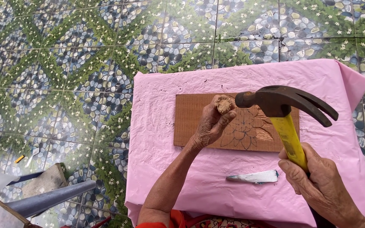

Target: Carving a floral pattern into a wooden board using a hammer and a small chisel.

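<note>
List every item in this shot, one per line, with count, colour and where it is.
wooden board: one, reddish-brown, flower outline partly carved, on the pink sheet.
chisel: one, frayed wooden top, upright on the board, in the left hand.
hammer: one, dark claw head, yellow handle, raised over the board.
pink sheet: one, covering the work surface.
wrapped blade: one, white, lying on the sheet below the board.
grey pipe: one, lower left.
tiled floor: pebble and flower pattern.
left hand: gripping the chisel.
right hand: gripping the hammer handle.

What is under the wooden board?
A pink sheet lies under the board and spreads out past every edge. Whatever the sheet drapes over is covered, so it cannot be seen. A tiled floor surrounds it.
</note>
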